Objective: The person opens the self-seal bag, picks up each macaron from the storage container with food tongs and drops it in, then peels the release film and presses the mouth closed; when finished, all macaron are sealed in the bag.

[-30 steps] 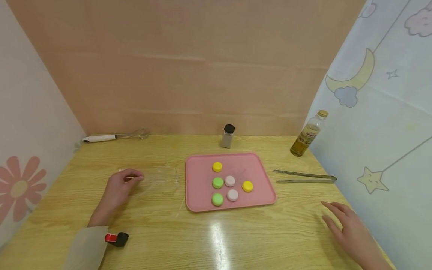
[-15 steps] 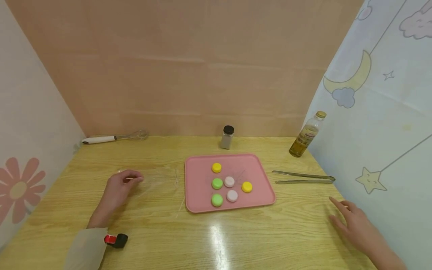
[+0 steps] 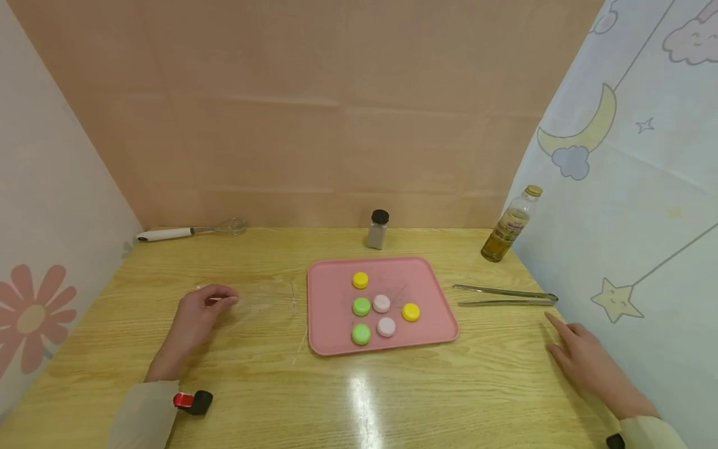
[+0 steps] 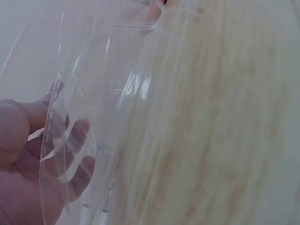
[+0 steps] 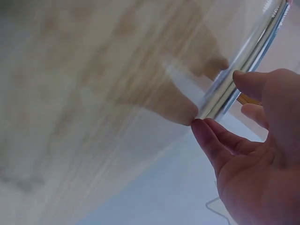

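Observation:
In the head view my left hand (image 3: 197, 315) is at the left end of a thin, see-through plastic piece (image 3: 269, 299). Thumb and index finger curve together at its edge and pinch it. The left wrist view shows creased clear plastic (image 4: 126, 89) with glare and a marked rim, my fingers (image 4: 77, 178) showing through it. My right hand (image 3: 589, 365) is by the table's right edge, index finger stretched towards a pair of metal tongs (image 3: 507, 294). Its thumb stands apart from the fingers, and it holds nothing. In the right wrist view, its fingertips are near a long shiny strip (image 5: 243, 70).
A pink tray (image 3: 325, 337) carries yellow, green and pale pink macarons (image 3: 386, 327). Behind it stands a small black-capped jar (image 3: 378, 229). A tilted-looking oil bottle (image 3: 507, 232) is at the back right. A whisk (image 3: 171, 234) lies at the back left.
My right hand first shifted right, then slightly forward, and its sleeve has come into view. The left hand stays at the clear plastic. The tray, macarons and tongs have not moved.

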The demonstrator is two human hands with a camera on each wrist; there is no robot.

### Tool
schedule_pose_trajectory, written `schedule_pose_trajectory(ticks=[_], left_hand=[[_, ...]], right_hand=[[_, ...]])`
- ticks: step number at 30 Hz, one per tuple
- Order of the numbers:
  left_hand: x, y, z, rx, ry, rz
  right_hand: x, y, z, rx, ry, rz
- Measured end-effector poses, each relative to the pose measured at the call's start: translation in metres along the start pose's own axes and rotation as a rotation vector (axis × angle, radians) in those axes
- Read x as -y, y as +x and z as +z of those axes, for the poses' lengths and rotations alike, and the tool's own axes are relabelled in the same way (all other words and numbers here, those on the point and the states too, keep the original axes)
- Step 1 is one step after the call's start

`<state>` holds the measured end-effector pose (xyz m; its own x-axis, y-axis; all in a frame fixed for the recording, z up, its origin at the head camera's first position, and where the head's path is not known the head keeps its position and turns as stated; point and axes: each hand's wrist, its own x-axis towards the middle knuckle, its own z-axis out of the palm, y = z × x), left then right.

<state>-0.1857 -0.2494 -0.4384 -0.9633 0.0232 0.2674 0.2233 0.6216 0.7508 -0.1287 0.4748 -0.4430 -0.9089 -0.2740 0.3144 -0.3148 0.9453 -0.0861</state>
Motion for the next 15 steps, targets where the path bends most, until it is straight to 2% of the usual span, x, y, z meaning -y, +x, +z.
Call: schedule_pose_trajectory(ticks=[4, 10, 15], left_hand=[[0.002, 0.0, 0.0, -0.005, -0.007, -0.006], [0.002, 0.001, 0.0, 0.01, -0.012, -0.012], [0.001, 0.0, -0.001, 0.033, -0.026, -0.029]], right_hand=[[-0.008, 0.01, 0.003, 0.008, -0.009, -0.001], [-0.021, 0.023, 0.004, 0.071, -0.026, 0.042], [-0.029, 0.033, 0.006, 0.072, -0.024, 0.03]])
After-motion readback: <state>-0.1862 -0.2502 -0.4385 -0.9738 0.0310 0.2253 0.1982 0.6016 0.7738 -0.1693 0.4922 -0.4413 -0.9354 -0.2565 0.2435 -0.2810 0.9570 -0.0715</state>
